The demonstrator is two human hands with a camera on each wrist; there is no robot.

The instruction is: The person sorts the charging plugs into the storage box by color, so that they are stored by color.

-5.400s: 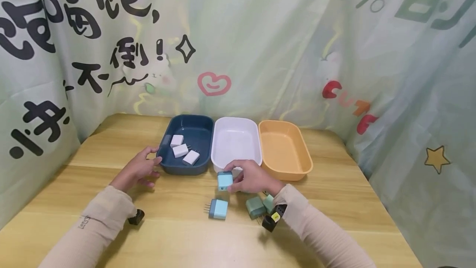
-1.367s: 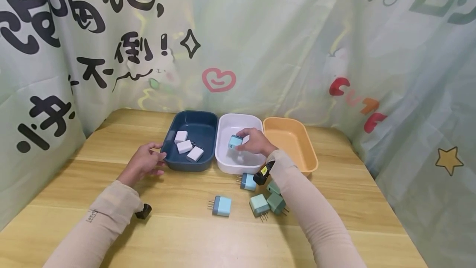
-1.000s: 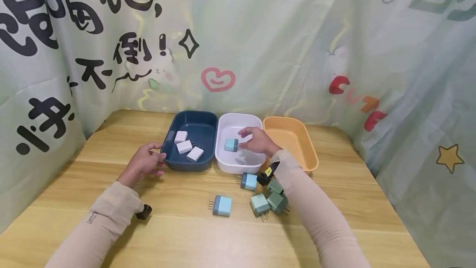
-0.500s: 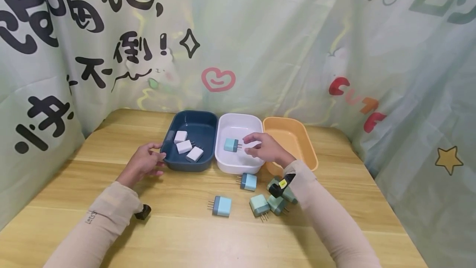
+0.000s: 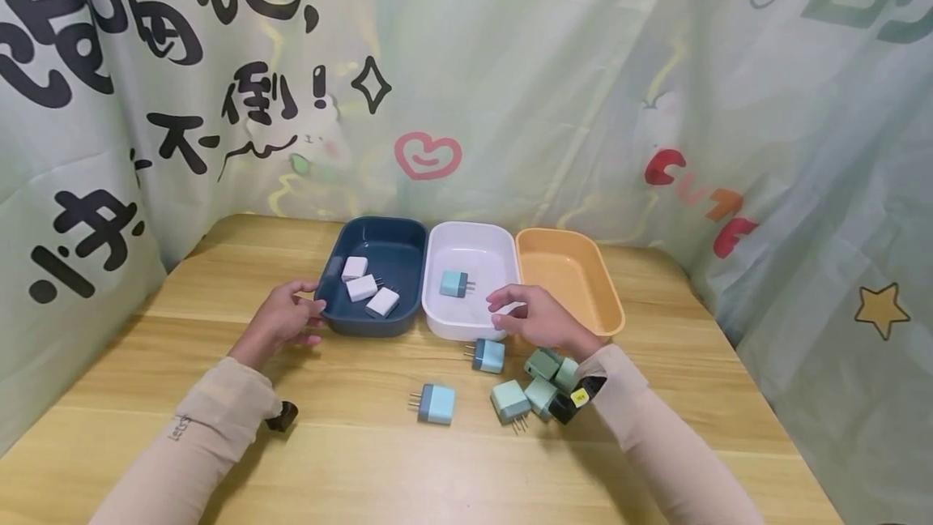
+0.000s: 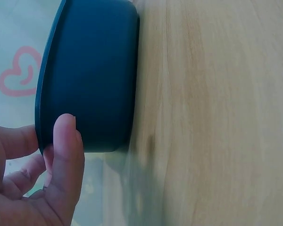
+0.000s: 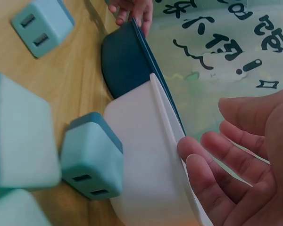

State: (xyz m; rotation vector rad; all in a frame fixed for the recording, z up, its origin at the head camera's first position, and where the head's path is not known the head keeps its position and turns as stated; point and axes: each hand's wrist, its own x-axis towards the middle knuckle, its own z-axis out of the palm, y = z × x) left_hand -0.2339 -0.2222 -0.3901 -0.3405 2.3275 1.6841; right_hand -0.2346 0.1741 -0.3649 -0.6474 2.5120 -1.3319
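At the near left corner of the navy tray (image 5: 375, 322), my left hand (image 5: 280, 314) pinches the rim; the left wrist view has the thumb (image 6: 68, 141) against the outer wall. My right hand (image 5: 539, 314), fingers loosely bent with nothing between them, hovers by the front right corner of the white tray (image 5: 452, 329). Inside that tray lies a two-tone blue plug charger (image 5: 452, 283), prongs to the right. Three white chargers (image 5: 361, 288) rest in the navy tray. Two more blue chargers, one close to the white tray (image 5: 489, 356) and one nearer me (image 5: 437, 404), lie on the table.
Several green chargers (image 5: 510, 401) cluster beneath my right wrist, prongs partly showing. An orange tray (image 5: 608, 310) adjoins the white one on its right, partly behind my right hand. A printed curtain (image 5: 539, 104) hangs around the back and sides of the wooden table (image 5: 350, 460).
My right hand carried a blue charger into the white tray, let it go there, and drew back right and towards me. The left hand has kept to the navy tray's corner.
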